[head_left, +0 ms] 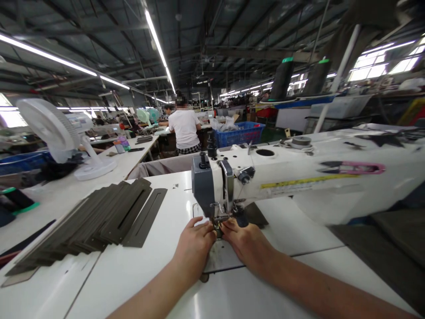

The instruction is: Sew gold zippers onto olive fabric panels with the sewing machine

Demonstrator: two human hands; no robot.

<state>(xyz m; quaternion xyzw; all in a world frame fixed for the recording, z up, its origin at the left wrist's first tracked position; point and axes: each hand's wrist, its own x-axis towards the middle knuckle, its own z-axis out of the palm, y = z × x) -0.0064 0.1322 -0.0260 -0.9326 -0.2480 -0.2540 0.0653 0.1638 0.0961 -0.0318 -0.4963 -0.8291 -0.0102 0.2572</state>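
Both hands meet at the needle area of a white sewing machine (279, 177). My left hand (195, 248) is left of the presser foot (219, 221), its fingers bent and close together at the foot. From the right, my right hand (247, 243) reaches in with its fingertips pinched beside the foot. What the fingertips hold is too small and covered to make out. A dark piece of fabric (257, 214) shows behind my right hand on the machine bed. To the left lies a fanned stack of dark grey-brown slotted pieces (96, 217), with one slotted piece (146, 217) at its right end.
Pink-handled thread snips (352, 168) and a yellow measuring tape (305, 180) lie along the machine arm. A white fan (96, 168) stands on the left table. Dark fabric (375, 252) lies at right. Ahead are a blue basket (239, 135) and a person in a white shirt (184, 126).
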